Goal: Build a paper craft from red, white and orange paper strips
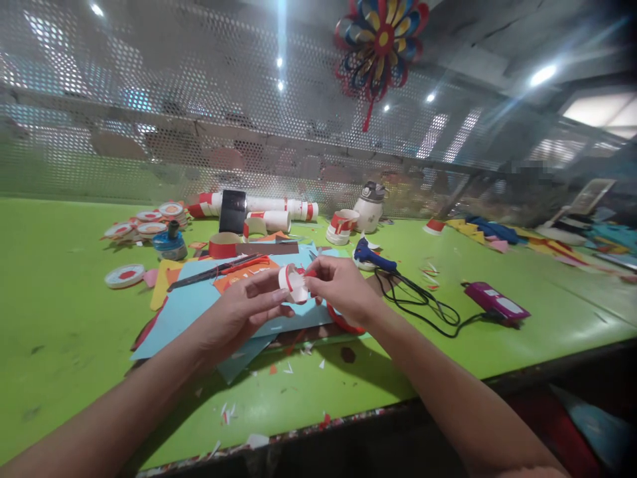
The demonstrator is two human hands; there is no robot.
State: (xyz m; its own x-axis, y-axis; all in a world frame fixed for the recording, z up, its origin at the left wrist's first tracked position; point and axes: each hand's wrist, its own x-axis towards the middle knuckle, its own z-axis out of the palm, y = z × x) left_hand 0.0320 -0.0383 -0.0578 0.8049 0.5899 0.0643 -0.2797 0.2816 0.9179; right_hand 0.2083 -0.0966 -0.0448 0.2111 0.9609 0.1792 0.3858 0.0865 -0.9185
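Note:
A small white paper ring [297, 293] with a red stripe and a snipped, fringed edge is held up over light blue paper sheets [199, 318]. My left hand [253, 299] grips it between thumb and fingers from the left. On the other side, my right hand [341, 285] pinches at the fringed edge, fingertips pressed together; these partly hide that edge. Below the hands, scissors [343, 320] with red handles show in part beside my right wrist. Another dark-bladed pair of scissors [213, 271] lies on the paper to the left.
A blue glue gun [373, 255] rests at right, its black cord near a purple power box [497, 302]. Behind stand a paper rocket tube [269, 206], cardboard rings [343, 226] and a bottle [369, 209]. An ink bottle [169, 245] and stacked discs [149, 222] are left.

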